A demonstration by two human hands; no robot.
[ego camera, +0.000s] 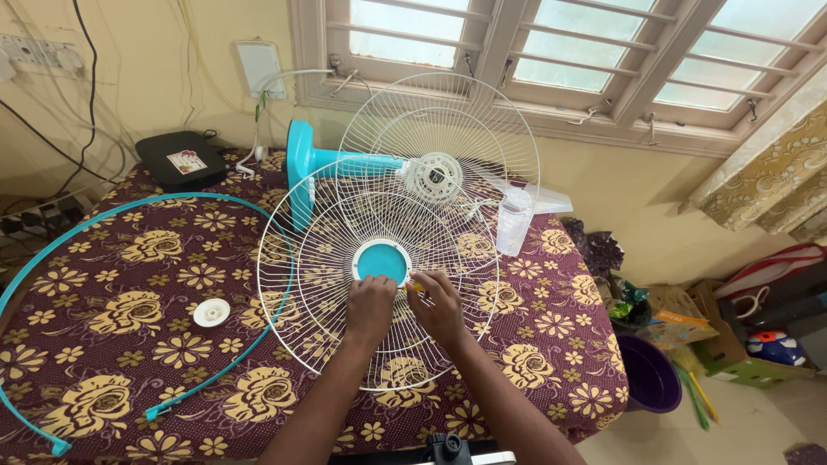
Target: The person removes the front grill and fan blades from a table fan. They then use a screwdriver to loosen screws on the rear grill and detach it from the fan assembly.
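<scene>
A white wire fan grille (pixel 323 258) with a turquoise centre cap (pixel 382 260) lies flat on the table. My left hand (pixel 370 306) rests on the grille just below the cap. Beside it, my right hand (pixel 438 306) grips a small yellow-handled tool (pixel 415 287) whose tip points at the cap's lower right edge. Behind stands the turquoise fan body (pixel 332 165), lying on its side, with the rear white grille (pixel 448 120) and motor hub (pixel 433 177) upright.
A turquoise rim ring (pixel 129 203) curves across the floral tablecloth (pixel 112 319), with a small white round knob (pixel 211 312) inside it. A clear fan blade (pixel 517 215) lies at the back right. A black box (pixel 183 159) sits far left. Clutter and a purple tub (pixel 650 375) fill the floor right.
</scene>
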